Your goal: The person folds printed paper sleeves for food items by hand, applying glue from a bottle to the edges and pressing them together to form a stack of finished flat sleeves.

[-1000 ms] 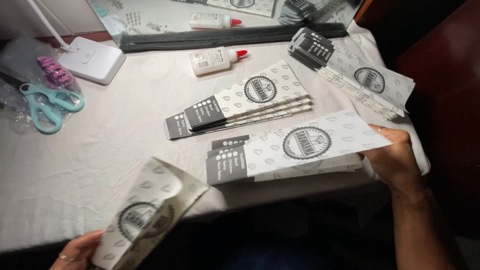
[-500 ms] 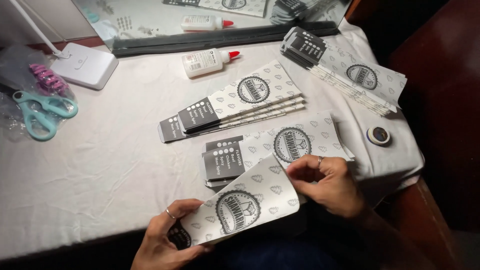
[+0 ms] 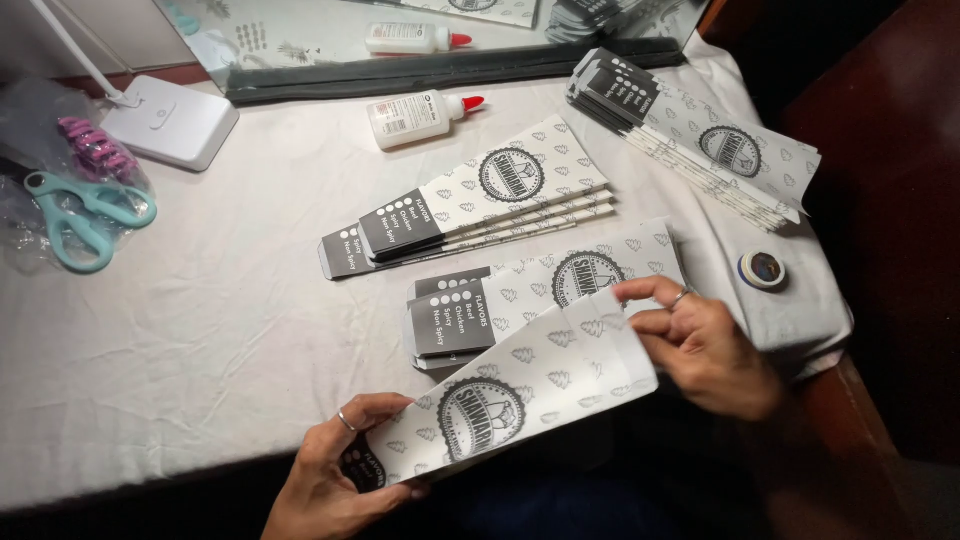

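Paper sleeve [image 3: 520, 400]: white, flat, tapered, grey round emblem, dark narrow end. Clamped at both ends by left hand [image 3: 325, 480] and right hand [image 3: 705, 345].

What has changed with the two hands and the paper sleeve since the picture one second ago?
The right hand left the stack near the table edge and took the wide end of the paper sleeve. The left hand, which held it alone low at the left, now holds its narrow dark end, and the sleeve lies across in front. The stacks, glue bottle and scissors stayed.
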